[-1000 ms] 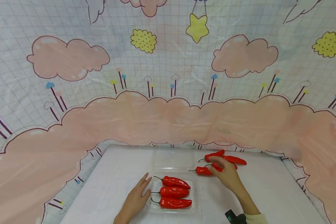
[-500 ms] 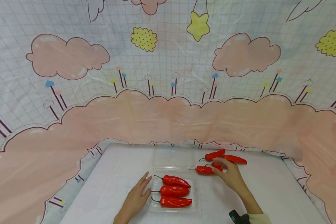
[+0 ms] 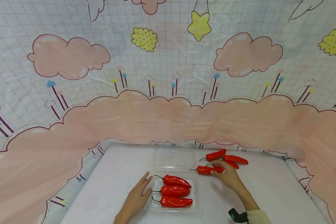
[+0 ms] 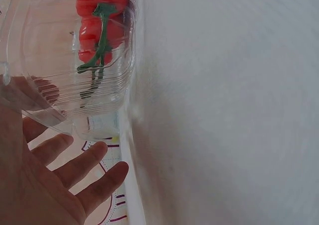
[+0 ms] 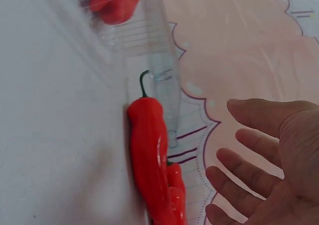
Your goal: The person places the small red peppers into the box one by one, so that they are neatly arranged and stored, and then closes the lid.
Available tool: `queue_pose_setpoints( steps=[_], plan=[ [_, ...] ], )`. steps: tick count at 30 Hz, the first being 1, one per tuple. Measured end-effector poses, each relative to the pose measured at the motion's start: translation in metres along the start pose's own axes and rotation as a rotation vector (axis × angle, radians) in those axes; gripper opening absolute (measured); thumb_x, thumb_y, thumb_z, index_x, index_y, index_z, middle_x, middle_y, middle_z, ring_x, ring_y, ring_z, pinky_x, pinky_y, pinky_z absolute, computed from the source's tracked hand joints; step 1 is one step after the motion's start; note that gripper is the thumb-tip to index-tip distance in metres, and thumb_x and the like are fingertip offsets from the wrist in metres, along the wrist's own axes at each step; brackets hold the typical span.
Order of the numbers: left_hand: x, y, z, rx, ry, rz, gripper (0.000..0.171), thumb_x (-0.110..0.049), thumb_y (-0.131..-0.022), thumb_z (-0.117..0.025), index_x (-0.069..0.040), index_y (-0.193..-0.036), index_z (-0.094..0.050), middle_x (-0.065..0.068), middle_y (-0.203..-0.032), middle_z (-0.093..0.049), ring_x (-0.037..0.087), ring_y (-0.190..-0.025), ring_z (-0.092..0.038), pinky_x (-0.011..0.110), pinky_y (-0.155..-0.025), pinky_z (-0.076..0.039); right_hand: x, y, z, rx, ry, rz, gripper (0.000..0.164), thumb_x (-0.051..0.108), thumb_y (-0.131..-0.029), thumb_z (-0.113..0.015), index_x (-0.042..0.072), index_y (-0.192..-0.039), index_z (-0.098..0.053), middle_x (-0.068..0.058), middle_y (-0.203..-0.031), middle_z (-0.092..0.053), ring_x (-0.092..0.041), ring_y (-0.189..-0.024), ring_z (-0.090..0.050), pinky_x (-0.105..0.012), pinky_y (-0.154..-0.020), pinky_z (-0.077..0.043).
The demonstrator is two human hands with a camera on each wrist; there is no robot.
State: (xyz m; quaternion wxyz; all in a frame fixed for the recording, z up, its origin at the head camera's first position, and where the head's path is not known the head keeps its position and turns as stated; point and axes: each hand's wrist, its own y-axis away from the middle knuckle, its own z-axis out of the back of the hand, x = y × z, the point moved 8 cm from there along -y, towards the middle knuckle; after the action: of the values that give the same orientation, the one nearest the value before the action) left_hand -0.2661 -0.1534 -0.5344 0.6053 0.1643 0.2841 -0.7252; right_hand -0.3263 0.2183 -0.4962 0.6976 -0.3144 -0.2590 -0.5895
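Observation:
Three red chili peppers (image 3: 175, 191) lie side by side in a clear plastic clamshell box (image 3: 194, 199), stems pointing left. My left hand (image 3: 135, 197) is at the left side of the box, fingers extended; the left wrist view shows its fingers spread beside the clear wall. Over on the right, several loose red peppers lie in a group on the table. My right hand (image 3: 227, 175) is over the right end of the nearest loose pepper (image 3: 205, 170), partly covering another behind it. In the right wrist view, its fingers are apart and bent slightly, with nothing between them.
The raised clear lid (image 3: 173, 158) of the box lies folded back behind it. Two loose peppers, one at the back (image 3: 216, 155) and one angled right (image 3: 235, 159), lie beyond my right hand. A patterned cloth (image 3: 168, 121) hangs behind the white table (image 3: 106, 177).
My right hand has drawn slightly back toward me, so more of the nearest loose pepper shows. My left hand and the peppers in the box have stayed where they were.

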Motion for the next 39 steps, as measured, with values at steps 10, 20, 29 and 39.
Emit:
queue_pose_setpoints(
  steps=[10, 20, 29, 39],
  plan=[
    [0.0, 0.001, -0.002, 0.008, -0.01, -0.001, 0.047, -0.018, -0.094, -0.062, -0.012, -0.14, -0.055, 0.006, -0.156, -0.041, 0.034, -0.128, -0.056, 0.058, -0.101, -0.048, -0.022, -0.009, -0.015, 0.042, -0.004, -0.057, 0.051, 0.022, -0.086, -0.075, 0.011, -0.134, -0.059, -0.012, -0.133, -0.063, -0.033, -0.124, -0.055, -0.053, -0.099, -0.051],
    [-0.001, 0.0, -0.002, 0.005, -0.017, -0.01, 0.048, -0.019, -0.094, -0.063, -0.013, -0.14, -0.055, 0.005, -0.156, -0.041, 0.034, -0.13, -0.054, 0.057, -0.102, -0.047, -0.027, -0.013, -0.023, 0.046, 0.019, -0.065, 0.051, 0.021, -0.086, -0.075, 0.011, -0.133, -0.06, -0.012, -0.134, -0.062, -0.034, -0.126, -0.053, -0.057, -0.103, -0.047],
    [-0.001, -0.001, -0.001, 0.0, -0.018, -0.007, 0.048, -0.018, -0.094, -0.063, -0.012, -0.141, -0.055, 0.005, -0.156, -0.042, 0.034, -0.132, -0.053, 0.056, -0.102, -0.047, -0.026, -0.016, -0.026, 0.047, 0.06, -0.076, 0.048, 0.019, -0.084, -0.077, 0.013, -0.13, -0.063, -0.011, -0.13, -0.064, -0.032, -0.121, -0.056, -0.054, -0.1, -0.05],
    [-0.002, -0.001, 0.001, 0.004, -0.017, -0.009, 0.048, -0.018, -0.093, -0.063, -0.012, -0.14, -0.055, 0.005, -0.156, -0.042, 0.034, -0.132, -0.053, 0.056, -0.102, -0.047, -0.027, -0.016, -0.031, 0.046, 0.121, -0.064, 0.045, 0.015, -0.082, -0.078, 0.011, -0.125, -0.066, -0.011, -0.124, -0.068, -0.03, -0.114, -0.061, -0.05, -0.097, -0.053]
  ],
)
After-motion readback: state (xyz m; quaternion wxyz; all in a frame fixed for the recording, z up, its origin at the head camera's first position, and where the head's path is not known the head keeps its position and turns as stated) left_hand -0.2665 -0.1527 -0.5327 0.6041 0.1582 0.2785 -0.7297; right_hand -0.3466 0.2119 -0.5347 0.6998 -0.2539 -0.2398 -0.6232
